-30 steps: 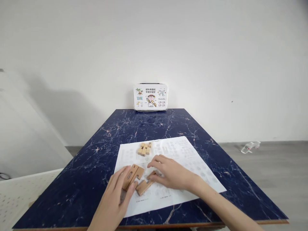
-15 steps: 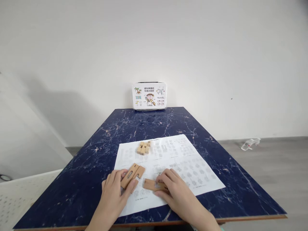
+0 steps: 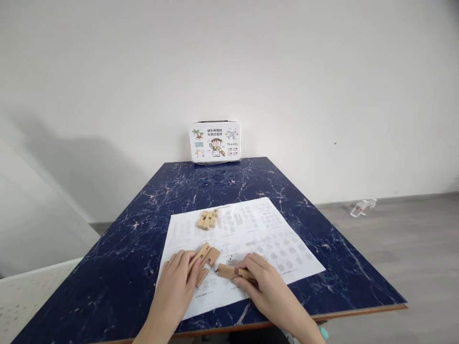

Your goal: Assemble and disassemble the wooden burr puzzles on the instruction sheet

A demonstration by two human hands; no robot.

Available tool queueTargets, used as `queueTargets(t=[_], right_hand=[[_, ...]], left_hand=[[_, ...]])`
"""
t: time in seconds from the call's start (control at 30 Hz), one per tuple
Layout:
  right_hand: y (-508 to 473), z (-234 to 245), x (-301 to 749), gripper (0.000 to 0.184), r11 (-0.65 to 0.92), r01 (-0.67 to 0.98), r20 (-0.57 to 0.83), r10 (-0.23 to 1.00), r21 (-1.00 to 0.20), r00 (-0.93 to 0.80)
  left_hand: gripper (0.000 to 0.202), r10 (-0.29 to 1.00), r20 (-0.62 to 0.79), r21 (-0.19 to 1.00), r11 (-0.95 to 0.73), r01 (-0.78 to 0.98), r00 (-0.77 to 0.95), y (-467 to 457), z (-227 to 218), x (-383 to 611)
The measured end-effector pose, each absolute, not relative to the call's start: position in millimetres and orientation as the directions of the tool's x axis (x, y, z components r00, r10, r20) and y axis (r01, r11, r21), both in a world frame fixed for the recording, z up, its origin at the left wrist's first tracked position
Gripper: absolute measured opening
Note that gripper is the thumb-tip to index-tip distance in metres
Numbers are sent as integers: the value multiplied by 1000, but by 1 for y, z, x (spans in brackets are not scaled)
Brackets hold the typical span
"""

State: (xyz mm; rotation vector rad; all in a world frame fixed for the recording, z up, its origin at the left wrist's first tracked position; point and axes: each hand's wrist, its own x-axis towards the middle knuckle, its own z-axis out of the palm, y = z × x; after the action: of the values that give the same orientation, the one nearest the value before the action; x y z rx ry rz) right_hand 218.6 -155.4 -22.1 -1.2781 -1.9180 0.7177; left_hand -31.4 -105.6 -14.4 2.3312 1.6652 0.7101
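Observation:
My left hand (image 3: 175, 279) is closed around a slotted wooden puzzle piece (image 3: 205, 249) with a dark mark near its end, tipped up on its side. Right beside that lies a notched wooden piece (image 3: 214, 255), partly hidden by my fingers and the held piece. My right hand (image 3: 261, 282) pinches another wooden puzzle piece (image 3: 225, 271), turned on edge, its middle covered by my fingertips. A small gap separates the pieces at the two hands. All are over a printed paper sheet (image 3: 287, 239).
Farther up the sheet sits a cluster of interlocked wooden blocks (image 3: 208, 220). A white cartoon-printed case (image 3: 215, 142) stands against the wall at the far end of the blue marbled table (image 3: 222, 184). A clear plastic item (image 3: 363, 207) lies on the floor at right.
My left hand has tipped its slotted piece from nearly flat up onto its side. In my right hand the other piece has rolled onto its edge. The view has shifted slightly.

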Motion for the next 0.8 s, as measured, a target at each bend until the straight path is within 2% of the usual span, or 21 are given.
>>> queueTargets(t=[0.23, 0.33, 0.5, 0.8], right_hand=[[-157, -26, 221, 12, 308, 495, 229, 949, -812, -215], [-157, -27, 222, 14, 275, 493, 203, 960, -826, -196], [-158, -28, 223, 19, 262, 450, 205, 963, -853, -172], [-159, -17, 188, 28, 264, 280, 233, 962, -923, -141]], left_hand=[[39, 915, 316, 423, -374, 825, 253, -111, -19, 1], [41, 934, 282, 504, -338, 795, 219, -115, -15, 4], [43, 978, 144, 713, -207, 670, 149, -120, -10, -3], [47, 985, 109, 833, -163, 528, 132, -126, -8, -7]])
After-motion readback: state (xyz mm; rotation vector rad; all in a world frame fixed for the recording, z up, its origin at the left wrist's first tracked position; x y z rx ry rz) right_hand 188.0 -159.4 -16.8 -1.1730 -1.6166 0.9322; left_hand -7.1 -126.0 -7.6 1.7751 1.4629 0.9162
